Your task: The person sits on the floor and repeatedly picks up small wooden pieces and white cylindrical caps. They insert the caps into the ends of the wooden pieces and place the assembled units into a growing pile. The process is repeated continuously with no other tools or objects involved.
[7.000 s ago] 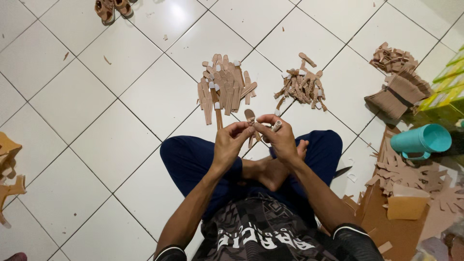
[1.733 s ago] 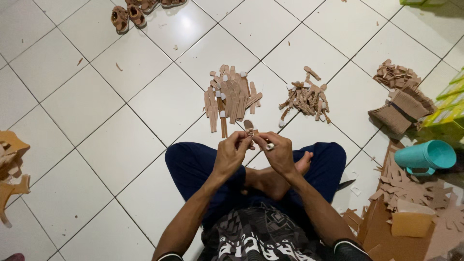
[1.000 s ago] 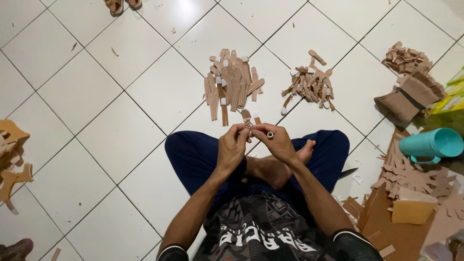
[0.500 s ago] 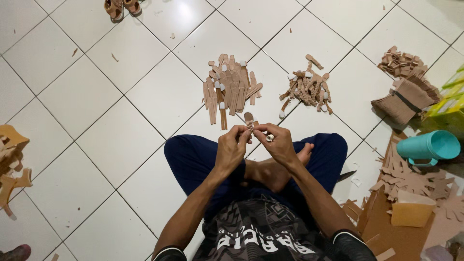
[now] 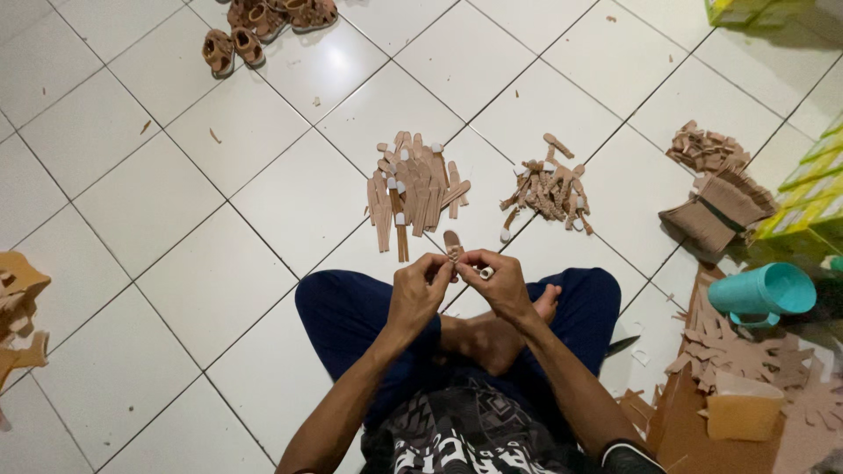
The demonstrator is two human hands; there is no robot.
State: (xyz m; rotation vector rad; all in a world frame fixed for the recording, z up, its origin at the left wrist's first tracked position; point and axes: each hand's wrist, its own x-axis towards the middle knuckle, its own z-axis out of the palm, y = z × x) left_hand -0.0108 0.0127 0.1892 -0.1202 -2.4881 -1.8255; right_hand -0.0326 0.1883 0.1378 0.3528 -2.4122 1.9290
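Little has shifted since a moment ago: both hands, left [image 5: 420, 294] and right [image 5: 502, 283], still pinch one small tan strap piece [image 5: 453, 246] between them, upright, above the crossed legs.

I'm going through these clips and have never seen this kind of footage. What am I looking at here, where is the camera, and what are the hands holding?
The one camera sits on a person's head, looking down at their crossed legs on a white tiled floor. The left hand and right hand meet on a small tan strap piece. Beyond lie a pile of long tan strips and a pile of shorter tan pieces. To the right are a teal plastic cup and brown cut-out scraps; small brown sandals lie at the top.
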